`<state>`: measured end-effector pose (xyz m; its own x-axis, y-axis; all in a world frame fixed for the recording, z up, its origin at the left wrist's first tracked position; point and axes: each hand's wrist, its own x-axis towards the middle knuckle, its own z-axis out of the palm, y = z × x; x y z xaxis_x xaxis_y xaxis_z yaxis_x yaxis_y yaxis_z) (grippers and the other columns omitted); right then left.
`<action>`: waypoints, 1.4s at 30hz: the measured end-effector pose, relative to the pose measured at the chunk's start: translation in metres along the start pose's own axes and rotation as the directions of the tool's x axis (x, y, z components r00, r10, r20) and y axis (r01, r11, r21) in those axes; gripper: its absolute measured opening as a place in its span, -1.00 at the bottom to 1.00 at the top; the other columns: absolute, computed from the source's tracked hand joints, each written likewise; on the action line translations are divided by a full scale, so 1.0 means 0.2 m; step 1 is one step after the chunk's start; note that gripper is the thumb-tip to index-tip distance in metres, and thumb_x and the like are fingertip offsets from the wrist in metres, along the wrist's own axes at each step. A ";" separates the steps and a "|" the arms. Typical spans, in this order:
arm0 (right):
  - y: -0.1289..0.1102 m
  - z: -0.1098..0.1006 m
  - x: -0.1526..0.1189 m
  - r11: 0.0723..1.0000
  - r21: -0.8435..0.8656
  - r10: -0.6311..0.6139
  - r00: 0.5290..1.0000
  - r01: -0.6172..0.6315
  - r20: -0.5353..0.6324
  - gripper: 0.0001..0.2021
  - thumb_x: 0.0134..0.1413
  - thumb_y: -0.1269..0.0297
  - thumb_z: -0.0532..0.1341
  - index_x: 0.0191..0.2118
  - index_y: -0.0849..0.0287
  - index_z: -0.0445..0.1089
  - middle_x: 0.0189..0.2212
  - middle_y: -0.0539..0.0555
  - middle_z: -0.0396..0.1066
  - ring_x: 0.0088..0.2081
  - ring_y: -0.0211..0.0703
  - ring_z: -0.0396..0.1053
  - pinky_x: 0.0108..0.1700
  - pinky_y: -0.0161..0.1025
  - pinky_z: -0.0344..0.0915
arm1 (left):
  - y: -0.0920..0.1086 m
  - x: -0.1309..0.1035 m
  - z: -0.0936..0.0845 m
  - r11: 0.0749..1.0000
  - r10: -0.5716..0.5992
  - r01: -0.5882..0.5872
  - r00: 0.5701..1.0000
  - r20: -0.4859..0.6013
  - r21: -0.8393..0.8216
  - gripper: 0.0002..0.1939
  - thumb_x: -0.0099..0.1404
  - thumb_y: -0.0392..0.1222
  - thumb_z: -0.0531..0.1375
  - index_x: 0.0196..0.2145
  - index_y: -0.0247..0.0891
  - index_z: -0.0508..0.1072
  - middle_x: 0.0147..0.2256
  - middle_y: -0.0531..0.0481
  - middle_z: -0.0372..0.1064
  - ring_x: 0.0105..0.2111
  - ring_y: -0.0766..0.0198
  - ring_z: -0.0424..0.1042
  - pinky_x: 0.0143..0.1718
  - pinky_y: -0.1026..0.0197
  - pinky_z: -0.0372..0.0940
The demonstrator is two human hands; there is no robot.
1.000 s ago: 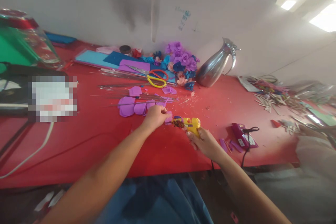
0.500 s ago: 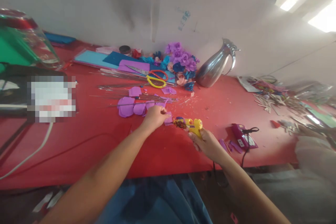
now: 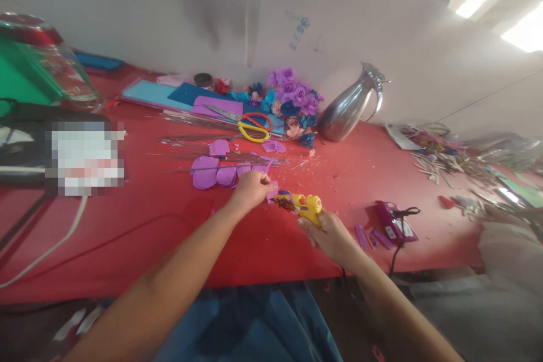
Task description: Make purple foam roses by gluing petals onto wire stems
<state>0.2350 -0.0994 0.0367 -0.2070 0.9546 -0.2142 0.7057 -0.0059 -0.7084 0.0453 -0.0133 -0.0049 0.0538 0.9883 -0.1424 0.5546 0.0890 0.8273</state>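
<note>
My left hand (image 3: 253,186) is closed in a pinch on a small purple paper petal (image 3: 272,195). Wrapped round the handle of a yellow glue gun (image 3: 311,207), my right hand (image 3: 330,233) points its dark, stained nozzle left at that petal. Whether the tip touches the paper I cannot tell. Several cut purple petals (image 3: 204,173) lie in a row just left of my left hand. Thin wires (image 3: 182,139) are spread behind them, below scissors (image 3: 253,131) with red and yellow handles.
Behind stand paper roses (image 3: 292,92) and a steel jug (image 3: 345,110). Coloured sheets (image 3: 148,94) and a clear jar (image 3: 70,76) are at the left. A magenta box (image 3: 392,220) with a black cord lies right, and another person's sleeve (image 3: 504,249) shows at the far right.
My right hand has brought the glue gun a little to the left, its nozzle closer to the petal. The left hand keeps its pinch in about the same place.
</note>
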 end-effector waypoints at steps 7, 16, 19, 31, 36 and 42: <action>0.00 0.00 0.00 1.000 -0.011 -0.005 1.000 0.004 -0.012 -0.70 0.10 0.06 0.09 -0.55 0.10 0.18 -0.76 -0.07 0.16 -0.68 -0.27 0.16 -0.58 -0.33 0.03 | 0.00 0.00 0.00 1.000 0.006 -0.006 1.000 -0.006 0.013 -0.87 0.03 -0.20 0.26 -0.60 -0.26 0.42 -0.61 0.07 0.34 -0.47 0.28 0.32 -0.42 0.26 0.13; 0.02 -0.01 0.00 0.999 -0.053 -0.007 1.000 0.006 -0.025 -0.68 0.08 0.04 0.10 -0.58 0.10 0.19 -0.78 -0.05 0.16 -0.67 -0.23 0.19 -0.57 -0.31 0.03 | 0.01 0.00 -0.01 1.000 0.007 -0.007 1.000 0.004 0.019 -0.88 0.03 -0.20 0.26 -0.60 -0.24 0.44 -0.62 0.07 0.35 -0.46 0.27 0.34 -0.43 0.27 0.14; 0.02 -0.02 0.00 0.999 -0.040 -0.022 0.999 0.021 -0.034 -0.70 0.09 0.06 0.10 -0.56 0.09 0.21 -0.78 -0.06 0.15 -0.66 -0.22 0.19 -0.56 -0.31 0.02 | 0.00 0.00 -0.01 0.999 0.019 -0.019 1.000 0.016 0.029 -0.89 0.04 -0.22 0.24 -0.59 -0.25 0.44 -0.60 0.06 0.37 -0.45 0.25 0.36 -0.39 0.25 0.16; 0.05 -0.04 0.00 0.998 -0.058 -0.026 0.998 0.022 -0.064 -0.74 0.10 0.06 0.10 -0.46 0.12 0.30 -0.76 -0.06 0.16 -0.63 -0.19 0.23 -0.53 -0.31 0.03 | 0.01 0.00 -0.01 1.000 0.020 -0.020 1.000 0.016 0.013 -0.88 0.05 -0.23 0.24 -0.60 -0.24 0.42 -0.57 0.05 0.38 -0.45 0.25 0.36 -0.38 0.24 0.15; 0.05 -0.04 -0.02 0.997 -0.071 -0.033 0.999 0.030 -0.034 -0.76 0.12 0.07 0.11 -0.41 0.11 0.35 -0.76 -0.05 0.18 -0.64 -0.18 0.23 -0.52 -0.30 0.06 | 0.01 0.00 -0.02 1.000 0.005 -0.005 1.000 0.028 0.008 -0.87 0.03 -0.18 0.25 -0.60 -0.24 0.43 -0.59 0.05 0.36 -0.47 0.24 0.35 -0.38 0.22 0.15; 0.07 -0.16 0.05 0.992 -0.124 0.007 0.987 -0.028 -0.160 -0.69 0.14 0.02 0.06 -0.24 0.15 0.37 -0.64 0.00 0.33 -0.58 -0.16 0.30 -0.51 -0.31 0.10 | -0.02 0.02 -0.01 0.992 0.035 -0.035 0.999 -0.006 -0.118 -0.88 0.00 -0.18 0.26 -0.60 -0.25 0.42 -0.60 0.06 0.34 -0.48 0.25 0.32 -0.39 0.22 0.13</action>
<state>0.2633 -0.0802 0.0458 -0.0906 0.9899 -0.1089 0.7899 0.0048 -0.6132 0.0427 -0.0104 -0.0075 0.0684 0.9915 -0.1103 0.4509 0.0679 0.8900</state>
